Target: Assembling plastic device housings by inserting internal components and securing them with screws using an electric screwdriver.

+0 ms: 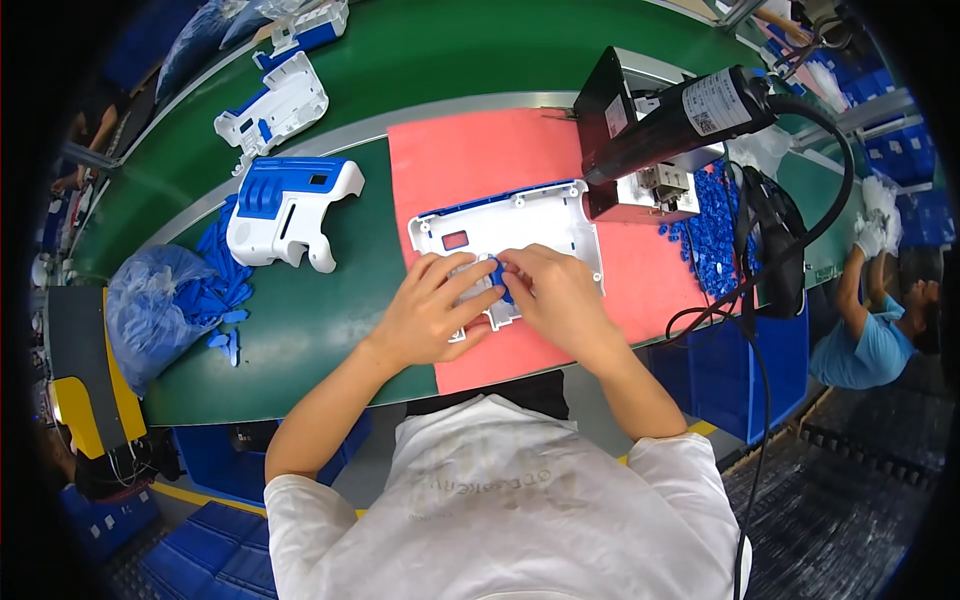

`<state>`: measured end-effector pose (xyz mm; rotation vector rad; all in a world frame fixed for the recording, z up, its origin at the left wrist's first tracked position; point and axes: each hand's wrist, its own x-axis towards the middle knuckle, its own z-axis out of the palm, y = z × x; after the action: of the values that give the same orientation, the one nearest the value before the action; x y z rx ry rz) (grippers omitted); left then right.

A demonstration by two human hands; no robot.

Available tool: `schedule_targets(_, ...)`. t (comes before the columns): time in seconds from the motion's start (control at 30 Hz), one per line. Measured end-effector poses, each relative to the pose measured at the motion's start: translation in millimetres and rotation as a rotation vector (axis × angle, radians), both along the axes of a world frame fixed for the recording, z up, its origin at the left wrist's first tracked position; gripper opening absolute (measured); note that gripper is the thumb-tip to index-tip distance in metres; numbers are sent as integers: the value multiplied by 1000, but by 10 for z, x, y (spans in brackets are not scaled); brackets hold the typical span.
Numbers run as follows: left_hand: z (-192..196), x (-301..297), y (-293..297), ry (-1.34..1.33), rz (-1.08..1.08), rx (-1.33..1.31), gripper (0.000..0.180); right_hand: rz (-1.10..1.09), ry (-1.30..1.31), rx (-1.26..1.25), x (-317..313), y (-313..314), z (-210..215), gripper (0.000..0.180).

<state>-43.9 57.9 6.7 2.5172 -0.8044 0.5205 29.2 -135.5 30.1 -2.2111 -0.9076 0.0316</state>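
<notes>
A white plastic housing shell (520, 228) with a blue upper edge lies hollow side up on a pink mat (470, 150). My left hand (425, 305) rests over its lower left part, fingers bent and reaching toward a small blue plastic piece (501, 277). From the other side my right hand (555, 295) pinches that blue piece between thumb and fingertips, against the shell's lower middle. The left fingertips are close to the piece; whether they grip it or just steady the shell I cannot tell.
A blue-and-white housing (290, 210) stands at left, beside a plastic bag (160, 300) of blue strips. A black cylindrical tool (690, 115) on a metal stand and a pile of small blue parts (712, 235) are at right. More shells (275, 105) lie on the green conveyor. A co-worker (870, 330) is far right.
</notes>
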Motion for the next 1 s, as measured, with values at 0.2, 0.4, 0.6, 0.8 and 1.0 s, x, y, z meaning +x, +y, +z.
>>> schedule_targets(0.2,-20,-2,8,6,-9,-44,43,-56,151,86,-29,29,-18,20)
schedule_targets(0.4,-22,10,31,33,-9,-80,44,-76,255,158,-32,95,-60,19)
schedule_targets(0.6,26,30,19,60,-14,-84,44,-142,109,287,-55,-1,45,20)
schedule_targets(0.8,28,24,-5,76,-4,-83,43,-595,-522,793,517,-115,449,48)
schedule_targets(1.0,40,35,0,75,6,-78,42,-305,-375,895,841,-405,516,61)
